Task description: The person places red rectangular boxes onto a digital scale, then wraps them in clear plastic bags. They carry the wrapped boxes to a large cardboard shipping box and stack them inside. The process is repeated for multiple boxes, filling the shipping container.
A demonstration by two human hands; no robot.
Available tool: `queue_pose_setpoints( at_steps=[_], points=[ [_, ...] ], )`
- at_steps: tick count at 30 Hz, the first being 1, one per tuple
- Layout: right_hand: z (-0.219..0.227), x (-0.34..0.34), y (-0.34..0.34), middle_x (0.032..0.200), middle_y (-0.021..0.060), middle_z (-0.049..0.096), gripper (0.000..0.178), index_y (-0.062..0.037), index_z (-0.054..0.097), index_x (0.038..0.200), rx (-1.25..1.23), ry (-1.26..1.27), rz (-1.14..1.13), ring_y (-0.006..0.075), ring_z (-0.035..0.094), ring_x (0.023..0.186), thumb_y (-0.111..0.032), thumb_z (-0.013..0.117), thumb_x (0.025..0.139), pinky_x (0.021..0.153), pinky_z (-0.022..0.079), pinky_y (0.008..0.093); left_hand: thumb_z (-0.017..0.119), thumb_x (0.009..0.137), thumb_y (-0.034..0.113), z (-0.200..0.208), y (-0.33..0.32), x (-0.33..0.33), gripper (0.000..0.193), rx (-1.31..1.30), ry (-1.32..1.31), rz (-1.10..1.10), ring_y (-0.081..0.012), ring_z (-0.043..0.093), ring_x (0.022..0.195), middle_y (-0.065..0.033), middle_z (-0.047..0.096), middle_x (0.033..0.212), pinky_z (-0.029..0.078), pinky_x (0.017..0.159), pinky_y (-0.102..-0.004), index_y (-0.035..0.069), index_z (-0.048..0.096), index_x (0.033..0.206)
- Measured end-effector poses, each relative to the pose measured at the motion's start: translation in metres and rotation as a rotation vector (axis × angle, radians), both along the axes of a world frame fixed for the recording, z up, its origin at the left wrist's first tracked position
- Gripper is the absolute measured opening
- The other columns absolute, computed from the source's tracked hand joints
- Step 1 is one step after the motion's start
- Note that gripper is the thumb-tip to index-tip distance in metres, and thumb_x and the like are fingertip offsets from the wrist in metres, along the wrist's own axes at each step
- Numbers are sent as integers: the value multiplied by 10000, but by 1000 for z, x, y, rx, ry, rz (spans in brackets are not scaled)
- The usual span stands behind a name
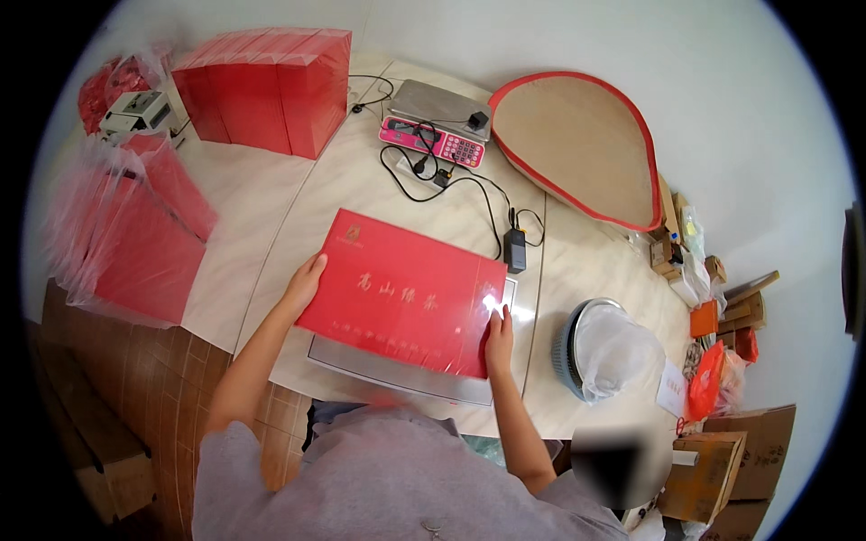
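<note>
Between my two hands I hold a flat red gift box (pixel 397 302) with gold lettering and a glossy clear wrap that catches the light. My left hand (pixel 306 284) grips its left edge, thumb on top. At the opposite edge my right hand (pixel 498 338) is closed on the right side, the thumb near a bright glare. Below the box, partly covered by it, lies a flat grey-white panel with a dark border line (pixel 397 368) on the table. The fingers under the box are hidden.
Behind stand a row of red boxes (pixel 262 90), a pink-fronted scale (pixel 435 140) with black cables, and a black power adapter (pixel 515 251). A large red-rimmed tray (pixel 577 144) leans at the wall. Clear plastic wraps red boxes (pixel 144 234) at left; a lined basket (pixel 566 347) sits right.
</note>
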State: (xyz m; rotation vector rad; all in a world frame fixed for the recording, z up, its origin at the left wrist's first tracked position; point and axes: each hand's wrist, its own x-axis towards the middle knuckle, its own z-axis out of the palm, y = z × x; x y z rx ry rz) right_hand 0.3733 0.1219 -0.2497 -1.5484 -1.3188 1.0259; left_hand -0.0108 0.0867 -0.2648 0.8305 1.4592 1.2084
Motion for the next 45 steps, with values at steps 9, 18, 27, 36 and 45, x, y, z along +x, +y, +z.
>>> queue_pose_setpoints(
  at_steps=[9,18,27,36,45],
  points=[
    [15,37,59,1001,40,636,514,-47,591,1140,-102,593,31,151,568,914,-477,351,991,855,431,323,266,1004,506,13,52,18,638,243,-61,0,-185,413,1277,-102,439,1402,316,1066,-302,19,386,1400],
    [41,77,-2,1154,95,616,436,-50,528,1137,117,833,83,170,531,1111,-407,309,1016,943,357,343,178,976,594,72,-4,15,730,434,-235,9,-186,435,1240,-81,513,1282,270,1076,-343,5,430,1327],
    [-6,77,-78,1157,134,629,471,5,505,1216,-115,587,-10,200,566,1082,-362,298,1006,984,360,355,142,982,579,24,-96,42,747,78,-145,-8,-206,406,1295,-126,467,1380,262,1088,-360,1,374,1394],
    [-17,110,-46,1035,112,649,397,-2,590,1102,-220,241,-221,184,602,961,-340,419,981,842,475,355,381,1012,378,27,-46,53,505,-31,132,-54,-209,412,1295,-119,477,1379,314,1062,-328,26,447,1368],
    [23,146,-53,1283,95,555,587,-53,478,1327,-427,757,-226,220,547,1144,-506,421,958,959,448,357,363,1021,347,13,-17,148,516,47,4,-163,-199,398,1301,-112,436,1413,293,1074,-302,19,349,1419]
  ],
)
